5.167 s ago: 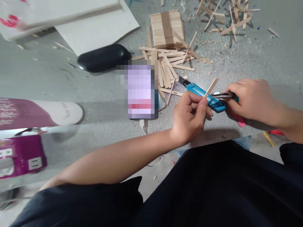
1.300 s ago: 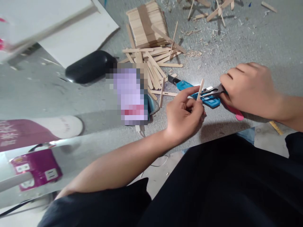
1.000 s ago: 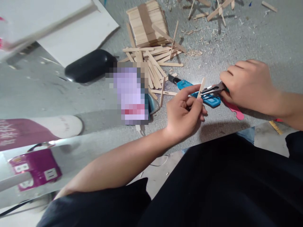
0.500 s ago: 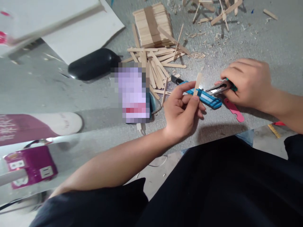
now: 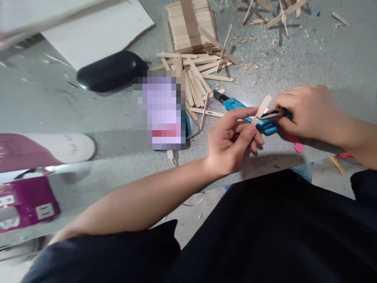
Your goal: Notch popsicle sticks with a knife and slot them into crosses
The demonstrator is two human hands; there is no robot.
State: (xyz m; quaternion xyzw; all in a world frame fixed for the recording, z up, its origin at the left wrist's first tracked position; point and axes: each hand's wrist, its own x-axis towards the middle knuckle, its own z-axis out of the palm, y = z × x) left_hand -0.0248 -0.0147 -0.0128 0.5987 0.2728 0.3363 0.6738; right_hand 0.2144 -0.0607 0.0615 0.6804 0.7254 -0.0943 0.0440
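Between the thumb and fingers of my left hand (image 5: 234, 139) is a wooden craft stick (image 5: 263, 108), tilted with its rounded end up. My right hand (image 5: 308, 112) is closed around a pair of pliers (image 5: 273, 114); its handles are mostly hidden in the palm. The metal jaws touch the stick just above my left thumb. Beneath both hands a blue utility knife (image 5: 235, 104) lies on the table, partly covered by my left fingers. A pink tool (image 5: 297, 144) lies under my right hand, partly hidden.
A bundle of craft sticks (image 5: 193, 27) and a loose heap of them (image 5: 196, 80) lie beyond my hands. A phone (image 5: 163, 114) with a blurred screen, a black case (image 5: 113, 71), white sheets (image 5: 103, 31) and a purple power strip (image 5: 32, 200) are to the left. Wood shavings (image 5: 247, 66) are scattered about.
The pliers' jaws have come onto the craft stick and closed there. The stick now leans further right, and my left hand has shifted slightly right.
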